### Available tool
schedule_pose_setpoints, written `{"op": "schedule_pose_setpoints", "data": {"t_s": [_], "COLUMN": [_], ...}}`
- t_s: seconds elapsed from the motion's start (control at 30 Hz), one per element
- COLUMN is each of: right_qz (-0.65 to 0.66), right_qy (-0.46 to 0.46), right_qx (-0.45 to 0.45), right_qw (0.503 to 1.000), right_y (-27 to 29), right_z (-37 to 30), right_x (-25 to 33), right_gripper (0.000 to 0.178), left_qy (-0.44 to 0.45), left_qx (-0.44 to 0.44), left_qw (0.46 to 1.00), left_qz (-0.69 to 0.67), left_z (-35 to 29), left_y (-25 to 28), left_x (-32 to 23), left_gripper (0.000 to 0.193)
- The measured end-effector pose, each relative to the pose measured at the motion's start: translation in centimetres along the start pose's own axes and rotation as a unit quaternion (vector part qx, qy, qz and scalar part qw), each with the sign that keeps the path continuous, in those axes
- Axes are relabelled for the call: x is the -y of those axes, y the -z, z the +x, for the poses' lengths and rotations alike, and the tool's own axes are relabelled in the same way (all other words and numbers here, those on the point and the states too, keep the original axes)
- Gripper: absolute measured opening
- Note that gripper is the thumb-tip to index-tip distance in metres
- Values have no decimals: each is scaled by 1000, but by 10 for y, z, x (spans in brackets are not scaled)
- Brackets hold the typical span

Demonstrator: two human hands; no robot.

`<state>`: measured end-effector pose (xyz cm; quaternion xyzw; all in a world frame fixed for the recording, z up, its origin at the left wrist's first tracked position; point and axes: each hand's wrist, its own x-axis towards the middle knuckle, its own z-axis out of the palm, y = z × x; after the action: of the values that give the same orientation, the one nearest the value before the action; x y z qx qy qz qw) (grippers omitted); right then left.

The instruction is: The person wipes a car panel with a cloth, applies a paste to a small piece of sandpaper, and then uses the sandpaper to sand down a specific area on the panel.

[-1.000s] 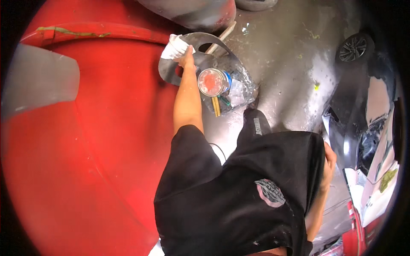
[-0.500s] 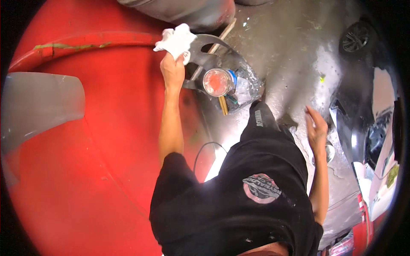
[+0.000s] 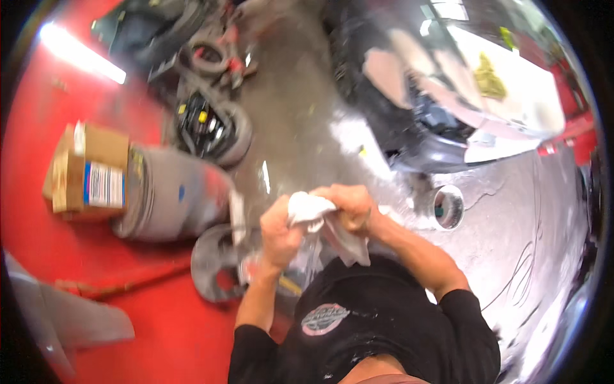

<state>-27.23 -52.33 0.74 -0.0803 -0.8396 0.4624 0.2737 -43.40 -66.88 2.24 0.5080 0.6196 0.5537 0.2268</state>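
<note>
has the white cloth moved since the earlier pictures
Yes, rightward: the white cloth, earlier at the left end of the grey holed plate, is now right of that plate's holes.

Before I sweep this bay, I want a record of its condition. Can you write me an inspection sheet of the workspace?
Surface: grey floor with pale patches; the picture is partly blurred.
Things: white cloth, bunched between both hands in front of the black shirt.
Clutter: cardboard box by a grey drum at left; open round container on the floor at right.
Hands: left hand and right hand both closed on the cloth.
Cables: thin dark cable looping on the floor at right.
Surroundings: dark car with patchy finish, upper right; red surface at left; lit tube light, upper left.
</note>
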Motion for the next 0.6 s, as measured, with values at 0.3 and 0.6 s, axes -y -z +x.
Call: {"op": "schedule_pose_setpoints", "data": {"t_s": [0.3, 0.6], "right_qz": [-20, 42], "right_qy": [-86, -84], "right_qx": [-182, -290], "right_qw": [979, 953], "right_y": [80, 95], "right_z": [-83, -113], "right_x": [10, -2], "right_gripper": [49, 54], "left_qy": [125, 61], "left_qx": [65, 121], "left_qw": [937, 938], "left_qz": [-318, -320], "left_z": [48, 46], "left_y": [-121, -146], "left_x": [-26, -22], "left_gripper": [28, 36]}}
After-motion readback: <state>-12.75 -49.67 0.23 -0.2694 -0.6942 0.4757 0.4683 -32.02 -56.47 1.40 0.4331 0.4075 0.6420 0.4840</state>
